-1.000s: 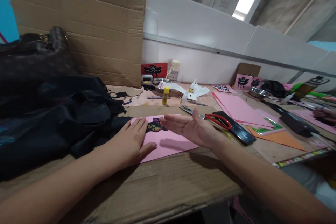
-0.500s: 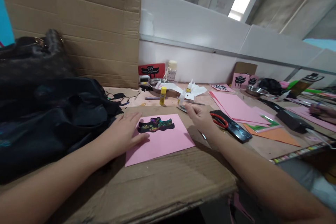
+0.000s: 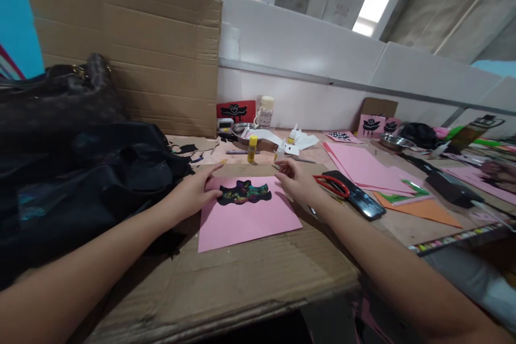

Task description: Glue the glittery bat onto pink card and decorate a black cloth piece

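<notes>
Pink sheet [image 3: 250,226]: lying flat. Left hand [image 3: 189,191]: resting open, its thumb possibly skewing black cutout [image 3: 244,194] if dragging. Right hand [image 3: 300,183]: sitting half-curled, grip indiscernible.

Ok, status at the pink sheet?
Left hand at left edge of pink sheet; right hand near its far right corner. Glittery black cutout lying on top. Scissors beside right hand.

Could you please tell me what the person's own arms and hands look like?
The left hand and right hand are ungloved, each with slender fingers. The forearms are bare too: no sleeve, watch or bracelet shows on either. Finer details are too small to make out.
</notes>
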`<state>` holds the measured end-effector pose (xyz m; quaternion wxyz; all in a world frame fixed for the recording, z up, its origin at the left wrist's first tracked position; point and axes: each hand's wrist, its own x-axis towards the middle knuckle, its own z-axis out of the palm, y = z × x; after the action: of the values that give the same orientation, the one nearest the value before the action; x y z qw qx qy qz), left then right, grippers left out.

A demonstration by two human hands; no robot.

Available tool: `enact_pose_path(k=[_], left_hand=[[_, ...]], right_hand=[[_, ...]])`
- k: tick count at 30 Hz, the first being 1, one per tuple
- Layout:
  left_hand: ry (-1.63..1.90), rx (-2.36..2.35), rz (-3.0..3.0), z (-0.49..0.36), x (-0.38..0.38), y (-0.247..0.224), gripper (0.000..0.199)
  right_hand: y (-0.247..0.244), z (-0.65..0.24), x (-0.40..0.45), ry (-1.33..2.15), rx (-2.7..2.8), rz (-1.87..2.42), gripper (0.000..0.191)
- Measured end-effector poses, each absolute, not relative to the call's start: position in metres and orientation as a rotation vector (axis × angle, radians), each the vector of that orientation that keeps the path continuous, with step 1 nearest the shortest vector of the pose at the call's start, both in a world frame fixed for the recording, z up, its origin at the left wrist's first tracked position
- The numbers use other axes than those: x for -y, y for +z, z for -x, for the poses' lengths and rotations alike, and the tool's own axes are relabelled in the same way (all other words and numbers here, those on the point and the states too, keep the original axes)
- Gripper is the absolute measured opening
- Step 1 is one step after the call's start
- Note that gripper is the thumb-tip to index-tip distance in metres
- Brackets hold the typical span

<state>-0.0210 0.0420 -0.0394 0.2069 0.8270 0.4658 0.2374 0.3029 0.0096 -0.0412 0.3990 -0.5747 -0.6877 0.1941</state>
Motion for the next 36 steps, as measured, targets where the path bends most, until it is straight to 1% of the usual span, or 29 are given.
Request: enact_pose_path(k=[3, 5, 6, 10, 12, 13, 15, 17, 19, 21, 22, 23, 25, 29, 33, 36], left_hand=[[0.715, -1.308, -2.231, 0.022, -0.040, -0.036, 0.082], [0.735, -1.295, -2.216, 0.022, -0.041, -0.035, 0.080], [0.741, -1.285, -2.216, 0.022, -0.041, -0.036, 0.079], [0.750, -1.260, -2.270, 0.022, -0.046, -0.042, 0.075], [0.790, -1.277, -2.340, 0.021, -0.046, -0.043, 0.076], [0.819, -1.285, -2.390, 0.021, -0.045, -0.042, 0.074], [0.859, -1.261, -2.513, 0.019, -0.040, -0.041, 0.064], [0.827, -1.162, -2.646, 0.016, -0.032, -0.043, 0.050], [0.740, -1.014, -2.754, 0.015, -0.023, -0.049, 0.042], [0.663, -0.860, -2.896, 0.014, -0.014, -0.057, 0.043], [0.627, -0.779, -3.040, 0.015, -0.011, -0.060, 0.047], [0.602, -0.723, -3.170, 0.016, -0.007, -0.062, 0.051], [0.578, -0.670, -3.342, 0.018, -0.003, -0.061, 0.057], [0.660, -0.650, -3.435, 0.021, 0.001, -0.052, 0.062], [0.777, -0.603, -3.418, 0.027, -0.001, -0.060, 0.063], [0.787, -0.639, -3.347, 0.035, -0.003, -0.079, 0.073]], right_hand=[[-0.036, -0.305, -0.011, 0.545, 1.711, 1.454, 0.054], [-0.033, -0.307, -0.010, 0.592, 1.708, 1.461, 0.055], [-0.031, -0.308, -0.010, 0.620, 1.716, 1.468, 0.051], [-0.032, -0.310, -0.011, 0.686, 1.776, 1.526, 0.021], [-0.034, -0.310, -0.012, 0.626, 1.791, 1.561, 0.016], [-0.035, -0.309, -0.012, 0.573, 1.796, 1.573, 0.019], [-0.033, -0.306, -0.010, 0.461, 1.822, 1.574, 0.030], [-0.029, -0.300, -0.002, 0.391, 1.908, 1.540, 0.040], [-0.024, -0.290, 0.010, 0.407, 2.079, 1.469, 0.051], [-0.020, -0.278, 0.023, 0.507, 2.290, 1.384, 0.074], [-0.018, -0.272, 0.028, 0.585, 2.404, 1.342, 0.086], [-0.017, -0.267, 0.033, 0.684, 2.572, 1.327, 0.094], [-0.016, -0.262, 0.040, 0.792, 2.699, 1.363, 0.097], [-0.016, -0.271, 0.045, 0.849, 2.624, 1.533, 0.099], [-0.021, -0.289, 0.050, 0.783, 2.572, 1.706, 0.095], [-0.023, -0.293, 0.051, 0.670, 2.535, 1.757, 0.096]])
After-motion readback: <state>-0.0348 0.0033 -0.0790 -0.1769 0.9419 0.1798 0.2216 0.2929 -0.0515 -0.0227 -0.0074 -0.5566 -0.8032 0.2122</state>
